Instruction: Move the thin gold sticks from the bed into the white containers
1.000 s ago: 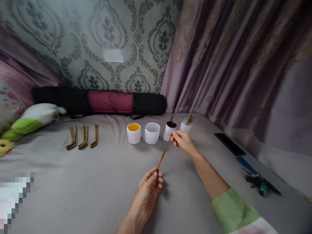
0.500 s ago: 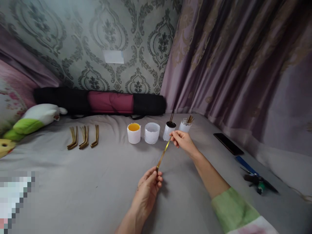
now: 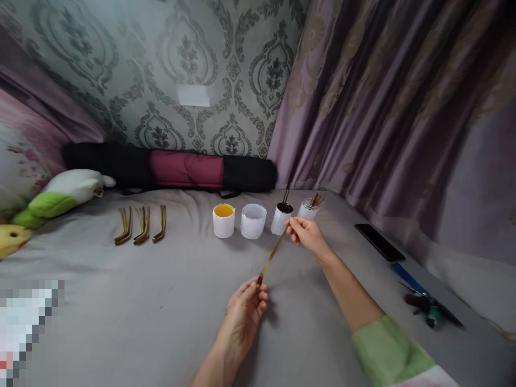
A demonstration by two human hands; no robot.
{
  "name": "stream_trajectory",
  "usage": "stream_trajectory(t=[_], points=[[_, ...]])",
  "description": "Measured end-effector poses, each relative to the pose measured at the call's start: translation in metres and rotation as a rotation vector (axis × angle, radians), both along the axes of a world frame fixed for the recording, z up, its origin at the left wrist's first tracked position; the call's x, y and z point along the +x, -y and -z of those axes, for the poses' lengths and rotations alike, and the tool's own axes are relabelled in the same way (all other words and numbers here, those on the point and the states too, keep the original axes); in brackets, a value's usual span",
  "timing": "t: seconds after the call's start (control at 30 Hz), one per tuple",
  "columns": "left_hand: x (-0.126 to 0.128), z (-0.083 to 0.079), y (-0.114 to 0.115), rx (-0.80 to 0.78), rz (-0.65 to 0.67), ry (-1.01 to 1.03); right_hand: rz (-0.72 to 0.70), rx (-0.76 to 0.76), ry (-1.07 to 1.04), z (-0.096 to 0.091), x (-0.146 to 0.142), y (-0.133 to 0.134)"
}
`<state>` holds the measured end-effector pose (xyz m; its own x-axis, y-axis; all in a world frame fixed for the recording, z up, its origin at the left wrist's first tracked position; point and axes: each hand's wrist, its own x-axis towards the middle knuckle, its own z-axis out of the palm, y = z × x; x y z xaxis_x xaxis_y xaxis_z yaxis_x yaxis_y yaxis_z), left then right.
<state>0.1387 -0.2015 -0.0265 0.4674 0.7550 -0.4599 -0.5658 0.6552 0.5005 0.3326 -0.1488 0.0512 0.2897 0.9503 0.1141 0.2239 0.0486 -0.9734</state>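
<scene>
A thin, flat gold-coloured strip (image 3: 273,256) slants between my two hands above the grey sheet. My left hand (image 3: 245,307) pinches its lower, darker end between thumb and fingers. At the upper end, my right hand (image 3: 305,235) grips the tip with its fingertips, just in front of a white-wrapped jar (image 3: 279,222) with dark contents and two thin sticks standing in it. Behind that hand stands another jar (image 3: 308,209) holding several brownish strips. To the left are a white tub (image 3: 253,226) and a white-wrapped tub with yellow contents (image 3: 223,224).
Three bundles of bent gold-coloured strips (image 3: 141,228) lie at the left. A black phone (image 3: 379,242) and a blue-handled tool (image 3: 409,278) lie at the right. Along the wall rests a long black and maroon bag (image 3: 186,168); a plush toy (image 3: 68,188) sits far left.
The view has shifted slightly, so the surroundings appear a little further right. The bright yellow glint on the strip has dulled. Both hands keep their hold.
</scene>
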Motion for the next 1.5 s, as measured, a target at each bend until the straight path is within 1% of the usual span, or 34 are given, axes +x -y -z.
stream_trajectory(t=[0.2,0.43,0.6,0.83,1.13,1.5], points=[[-0.002,-0.001,-0.002,-0.036,-0.015,0.005,0.026,0.027,-0.003,-0.008,0.007,0.000],[-0.004,-0.001,-0.002,-0.080,-0.017,0.060,0.083,0.075,-0.015,-0.024,0.019,0.001],[-0.005,-0.003,-0.005,-0.110,-0.014,0.081,0.134,0.106,-0.014,-0.035,0.030,-0.001],[-0.006,-0.001,-0.006,-0.137,-0.015,0.113,0.192,0.159,0.001,-0.049,0.042,-0.004],[-0.007,-0.003,-0.008,-0.162,-0.008,0.142,0.270,0.230,0.056,-0.072,0.055,-0.016],[-0.008,-0.004,-0.009,-0.165,0.015,0.164,0.352,0.275,0.132,-0.091,0.062,-0.031]])
